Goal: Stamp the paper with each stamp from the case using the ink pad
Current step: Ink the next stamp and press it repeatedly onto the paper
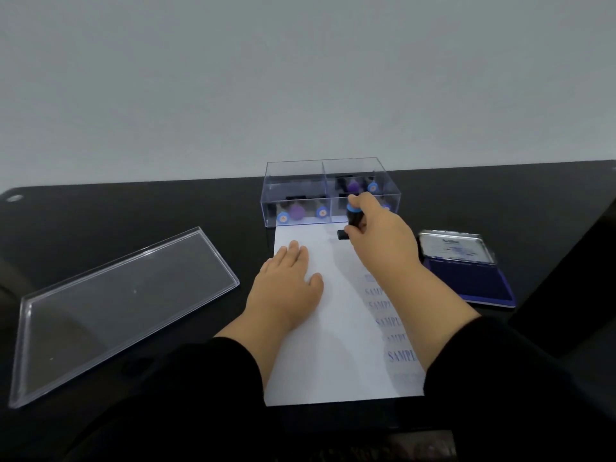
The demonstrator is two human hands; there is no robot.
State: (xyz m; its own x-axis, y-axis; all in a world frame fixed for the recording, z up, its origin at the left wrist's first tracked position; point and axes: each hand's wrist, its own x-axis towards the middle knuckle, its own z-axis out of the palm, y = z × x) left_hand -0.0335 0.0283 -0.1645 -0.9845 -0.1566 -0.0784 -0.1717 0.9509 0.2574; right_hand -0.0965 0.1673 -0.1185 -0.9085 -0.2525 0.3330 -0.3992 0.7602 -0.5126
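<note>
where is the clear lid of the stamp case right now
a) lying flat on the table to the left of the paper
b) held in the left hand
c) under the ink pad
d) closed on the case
a: the clear lid lies flat on the black table, left of the paper, while the case stands open and the left hand presses flat on the paper.

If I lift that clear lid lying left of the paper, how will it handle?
The clear lid looks like thin rigid plastic, so probably stiff and light. Its glossy surface may be slippery. It lies flat on the black table, so prying up an edge is likely needed.
</note>
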